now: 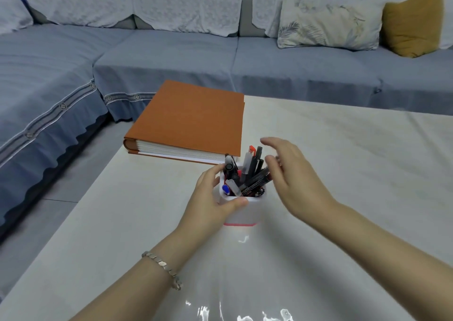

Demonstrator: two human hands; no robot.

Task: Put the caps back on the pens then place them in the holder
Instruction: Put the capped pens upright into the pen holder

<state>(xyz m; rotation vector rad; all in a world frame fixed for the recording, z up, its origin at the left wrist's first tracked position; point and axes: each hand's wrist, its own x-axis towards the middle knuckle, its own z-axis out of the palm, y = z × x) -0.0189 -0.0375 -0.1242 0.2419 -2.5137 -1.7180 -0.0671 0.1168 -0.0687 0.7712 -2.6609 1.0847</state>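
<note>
- White pen holder with a red band at its base stood on the pale glossy table, at frame centre, just below the near corner of a thick orange album.
- Capped pens stood crowded inside the holder, leaning every way: black, grey, red and one blue. The count was hard to make out, and their lower ends were hidden by the wall.
- Left hand gripped the holder, thumb curled across the near rim and fingers wrapped round the far left side. The fingertips were partly hidden behind the pens.
- Right hand hung just right of the pens, fingers apart and relaxed, holding nothing. It was blurred, so I could not tell whether the fingertips touched a pen.
- A link bracelet sat on the left wrist.
- Both forearms were cut off at the bottom edge.
- A blue sofa ran across the upper frame.
</note>
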